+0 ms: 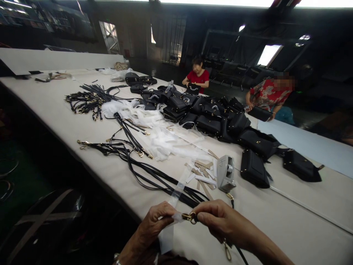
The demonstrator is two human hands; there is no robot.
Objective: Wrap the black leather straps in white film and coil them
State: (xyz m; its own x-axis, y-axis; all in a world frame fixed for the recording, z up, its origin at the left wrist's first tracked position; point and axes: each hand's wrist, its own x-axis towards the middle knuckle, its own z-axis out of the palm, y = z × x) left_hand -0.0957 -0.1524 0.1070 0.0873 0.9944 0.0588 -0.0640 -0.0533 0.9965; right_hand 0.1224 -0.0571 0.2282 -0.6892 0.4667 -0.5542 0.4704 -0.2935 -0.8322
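Near the table's front edge, my left hand (161,218) pinches a strip of translucent wrapping (167,235) against a gold snap hook (186,217). My right hand (217,218) grips the black strap end just behind that hook's ring. A second gold hook (227,251) dangles below my right hand, with a length of black strap (241,254) beside it. Beyond my hands lies a bundle of long black straps (157,176) with gold hooks. White wrapping sheets (165,141) are heaped behind the bundle.
A grey tape dispenser (226,173) stands beside scattered card strips (202,175). Black handbags (209,125) are piled across the table's middle, and more straps (85,99) lie at the far left. Two people (197,77) handle bags along the far side.
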